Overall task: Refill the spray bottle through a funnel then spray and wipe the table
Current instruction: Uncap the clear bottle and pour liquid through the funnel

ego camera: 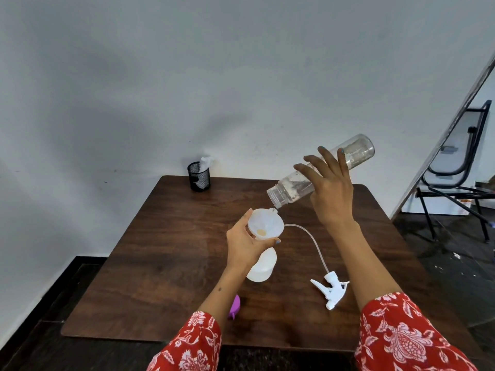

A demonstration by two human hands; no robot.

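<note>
Keep left hand [247,245] curled round funnel [265,227] on spray bottle [262,266], right hand [330,191] fingers wrapped on clear bottle [321,172], mouth over funnel centre, pour slowly.

Red sleeves [401,336] with white floral print; blue-painted nails on both hands [332,194].

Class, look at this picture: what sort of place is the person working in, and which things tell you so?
Probably a plain room in an office or home, not a kitchen: a dark wooden table against a bare white wall, a black mesh pen holder, and a metal-framed chair on the right.
</note>
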